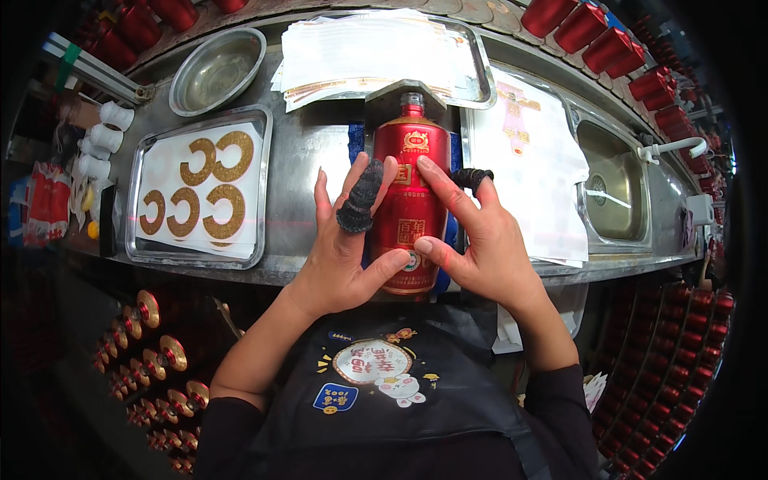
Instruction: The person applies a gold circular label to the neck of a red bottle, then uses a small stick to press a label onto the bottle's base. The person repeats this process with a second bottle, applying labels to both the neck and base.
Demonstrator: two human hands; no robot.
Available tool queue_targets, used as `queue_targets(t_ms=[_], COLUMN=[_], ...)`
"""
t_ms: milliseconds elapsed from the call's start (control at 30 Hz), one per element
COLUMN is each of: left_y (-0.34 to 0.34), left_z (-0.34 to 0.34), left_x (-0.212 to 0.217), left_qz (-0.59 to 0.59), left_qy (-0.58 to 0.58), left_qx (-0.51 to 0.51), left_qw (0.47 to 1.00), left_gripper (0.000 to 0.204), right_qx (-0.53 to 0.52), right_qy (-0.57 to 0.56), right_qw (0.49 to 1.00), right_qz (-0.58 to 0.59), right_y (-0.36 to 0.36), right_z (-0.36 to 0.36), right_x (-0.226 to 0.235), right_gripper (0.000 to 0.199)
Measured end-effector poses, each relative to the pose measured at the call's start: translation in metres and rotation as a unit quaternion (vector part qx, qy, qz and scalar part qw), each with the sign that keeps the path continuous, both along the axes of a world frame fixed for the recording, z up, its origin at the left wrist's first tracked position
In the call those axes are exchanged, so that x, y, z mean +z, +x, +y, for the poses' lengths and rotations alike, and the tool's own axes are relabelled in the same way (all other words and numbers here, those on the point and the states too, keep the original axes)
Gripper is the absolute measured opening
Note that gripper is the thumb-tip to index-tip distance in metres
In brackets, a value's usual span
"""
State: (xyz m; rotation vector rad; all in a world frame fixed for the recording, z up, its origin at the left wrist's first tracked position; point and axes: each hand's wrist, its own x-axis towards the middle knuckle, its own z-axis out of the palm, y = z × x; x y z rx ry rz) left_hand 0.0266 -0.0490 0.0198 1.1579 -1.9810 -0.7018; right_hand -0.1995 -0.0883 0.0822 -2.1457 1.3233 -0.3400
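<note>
A red glossy bottle (412, 206) with gold decoration lies in front of me, its neck pointing away and resting in a grey metal holder (438, 104). Blue padding (455, 152) shows at its sides. My left hand (346, 232) touches the bottle's left side, fingers spread, with a dark knitted cover on one finger. From the right, my right hand (486, 240) presses index fingertip and thumb on the bottle's face around the gold characters. A similar dark cover sits on one of its fingers. Neither hand wraps round the bottle.
At left, a metal tray (266, 184) holds a sheet with gold C-shaped decals (186, 212); a metal bowl (254, 60) stands behind it. Paper sheets (376, 56) fill a far tray. More sheets (520, 200) lie right, beside a sink (616, 152). Red bottles (580, 28) crowd the racks.
</note>
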Motion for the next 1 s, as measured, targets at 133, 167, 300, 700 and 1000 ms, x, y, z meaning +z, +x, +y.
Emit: queue_targets(t_ms=[133, 167, 300, 700, 1000], left_y=[0.0, 0.0, -0.002, 0.003, 0.004], left_z=[-0.001, -0.001, 0.0, 0.012, 0.014], left_x=[-0.002, -0.003, -0.008, -0.028, -0.026], left_qz=[-0.002, 0.003, 0.026, 0.19, 0.232], left_qy=[-0.004, -0.007, -0.018, 0.078, 0.116], left_qx=[-0.003, -0.002, 0.001, -0.04, -0.008], left_qw=[1.0, 1.0, 0.999, 0.978, 0.966], left_gripper=[0.087, 0.087, 0.086, 0.088, 0.086], right_qx=[-0.007, -0.009, 0.005, -0.007, -0.024], right_qy=[-0.004, -0.002, -0.031, 0.006, 0.069], right_qw=[1.0, 1.0, 0.999, 0.996, 0.989], right_qz=[-0.018, -0.019, -0.044, -0.089, -0.125], right_y=[0.0, 0.0, -0.002, -0.01, -0.017], right_z=[0.002, 0.002, 0.001, 0.025, 0.023], right_x=[-0.004, -0.004, -0.011, -0.027, -0.027], right_gripper=[0.083, 0.083, 0.082, 0.086, 0.081])
